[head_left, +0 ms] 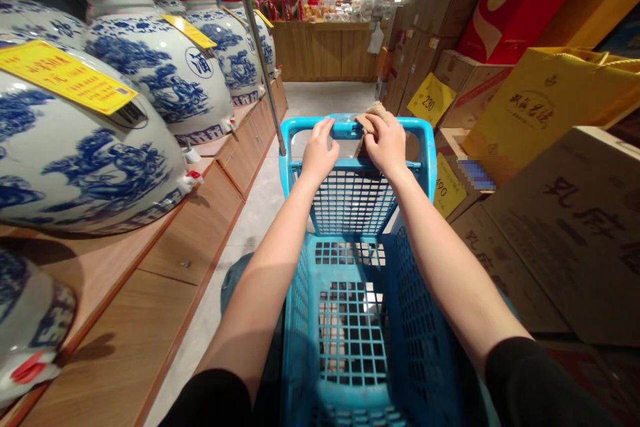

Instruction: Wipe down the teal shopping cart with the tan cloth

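Observation:
A blue plastic shopping cart [297, 260] stands in front of me, its mesh basket open toward me and no goods showing in it. My left hand [320, 152] is closed over the left part of the cart's far handle bar [345, 127]. A crumpled tan cloth [369, 125] lies over the right part of that bar. My right hand [389, 147] grips the cloth and presses it against the bar. Part of the cloth is hidden beneath my fingers. From the cart's left corner rises a thin metal pole [261, 47].
Large blue-and-white jars [165, 67] with red cloth tops line a wooden cabinet [165, 260] at left. On the right, cardboard boxes [565, 227], a yellow gift bag [550, 93] and yellow price signs [431, 99] crowd close to the cart. A counter [320, 50] with goods crosses the back.

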{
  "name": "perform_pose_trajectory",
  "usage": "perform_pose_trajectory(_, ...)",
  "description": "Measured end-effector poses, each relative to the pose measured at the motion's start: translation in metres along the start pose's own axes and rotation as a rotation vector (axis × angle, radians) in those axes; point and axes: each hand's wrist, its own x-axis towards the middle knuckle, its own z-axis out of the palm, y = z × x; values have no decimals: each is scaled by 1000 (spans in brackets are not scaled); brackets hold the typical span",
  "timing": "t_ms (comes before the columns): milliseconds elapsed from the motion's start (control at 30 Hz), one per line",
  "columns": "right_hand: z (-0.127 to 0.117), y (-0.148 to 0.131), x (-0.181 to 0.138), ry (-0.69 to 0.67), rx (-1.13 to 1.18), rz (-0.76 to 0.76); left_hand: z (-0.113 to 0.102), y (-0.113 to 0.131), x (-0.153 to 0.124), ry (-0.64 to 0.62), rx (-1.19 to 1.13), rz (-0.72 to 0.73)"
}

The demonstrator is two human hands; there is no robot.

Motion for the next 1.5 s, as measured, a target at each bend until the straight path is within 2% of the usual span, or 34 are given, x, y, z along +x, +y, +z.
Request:
perform_pose_trajectory(133,-1,-5,-2,-13,4,-58,0,-1,0,-10,-17,-3)
perform_pose_trajectory(300,-3,2,0,25,34,34,2,-1,-1,2,-5,2)
perform_pose_trajectory(500,4,-2,-1,-11,9,-60,2,-4,0,24,2,33)
perform_pose_trajectory(767,-1,-3,-1,-15,15,17,1,-2,-1,-1,-3,14)
perform_pose_trajectory(933,1,-7,-3,-22,18,-21,1,-2,-1,-6,-7,13)
perform_pose_trajectory(1167,-1,7,0,54,15,19,2,-4,-1,-9,-28,1)
perform_pose_trajectory(1367,4,-6,-3,11,0,-50,1,-1,0,-8,-15,-2)
perform_pose_trajectory(1500,0,-3,-2,14,-4,-24,0,-1,-1,-5,-20,-3)
